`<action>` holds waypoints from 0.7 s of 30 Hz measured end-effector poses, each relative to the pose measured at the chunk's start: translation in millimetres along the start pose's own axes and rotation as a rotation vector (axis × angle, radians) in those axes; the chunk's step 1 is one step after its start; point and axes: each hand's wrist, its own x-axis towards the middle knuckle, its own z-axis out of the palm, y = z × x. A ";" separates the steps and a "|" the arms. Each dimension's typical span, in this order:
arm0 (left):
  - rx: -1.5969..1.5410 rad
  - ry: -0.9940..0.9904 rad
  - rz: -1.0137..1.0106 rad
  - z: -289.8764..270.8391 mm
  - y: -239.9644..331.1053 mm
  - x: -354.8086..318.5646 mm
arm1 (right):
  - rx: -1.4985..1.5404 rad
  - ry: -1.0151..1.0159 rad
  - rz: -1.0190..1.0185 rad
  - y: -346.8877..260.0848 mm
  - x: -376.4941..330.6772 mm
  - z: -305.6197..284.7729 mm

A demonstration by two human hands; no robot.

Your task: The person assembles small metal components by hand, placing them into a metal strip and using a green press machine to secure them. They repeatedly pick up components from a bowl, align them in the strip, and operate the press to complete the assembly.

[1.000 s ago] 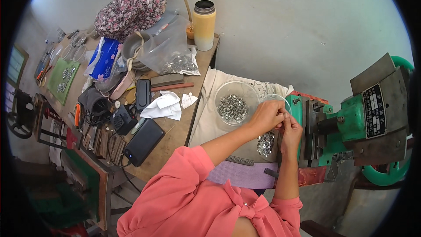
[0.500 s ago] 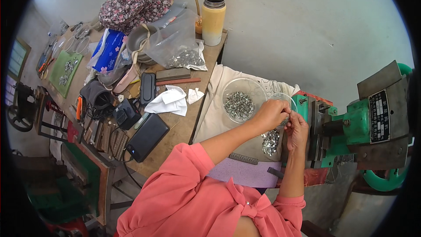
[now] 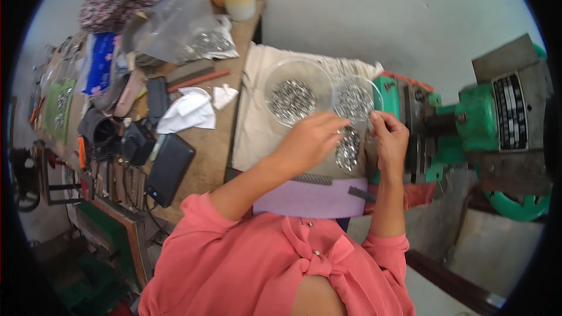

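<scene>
Biggest first: green-and-grey metal press (image 3: 475,118), right side of frame. Its near edge sits just beside the right hand, so a careless swing of that wrist could knock against it.

Cream cloth (image 3: 249,140), centre of frame, under the tubs; looks rumpled at its edges. A sleeve or forearm dragging it could shift everything standing on it.

Purple flat mat (image 3: 310,200), lower centre, near the pink shirt front. Anything dropped off the cloth could bounce there, or over its edge to the floor.

Wide clear round tub (image 3: 323,85), upper centre, silvery bits inside. Left forearm passes below it; an elbow lift could clip the rim. Smaller clear round tub (image 3: 375,89), just right of it, also loaded. Light-looking, so a bump from the right fingertips might tip it and mix the lots.

Left hand (image 3: 313,136): fingers bent, blurred, over the upper left of the pile; can't tell if they grip anything. Right hand (image 3: 391,138): thumb and forefinger close together by the smaller tub's lower rim; can't tell if a piece is pinched.

Loose pile of small shiny silver pieces (image 3: 347,151), centre, below the smaller tub. A brushing finger could scatter it.
</scene>
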 end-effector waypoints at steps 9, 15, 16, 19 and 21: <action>-0.001 0.002 -0.435 -36.2 2.9 -106.5 | -0.296 -0.220 -0.198 18.2 -74.1 33.2; 0.223 -0.173 -0.277 -25.0 2.2 -111.1 | -0.635 -0.233 -0.566 38.9 -79.6 44.2; 0.265 -0.199 -0.248 -21.2 2.1 -109.3 | -0.646 -0.224 -0.588 38.3 -79.1 44.3; 0.312 -0.244 -0.210 -17.0 -1.3 -106.6 | -0.656 -0.236 -0.598 37.3 -78.1 43.3; 0.321 -0.255 -0.213 -18.2 -1.2 -105.4 | -0.674 -0.234 -0.610 34.4 -80.4 43.8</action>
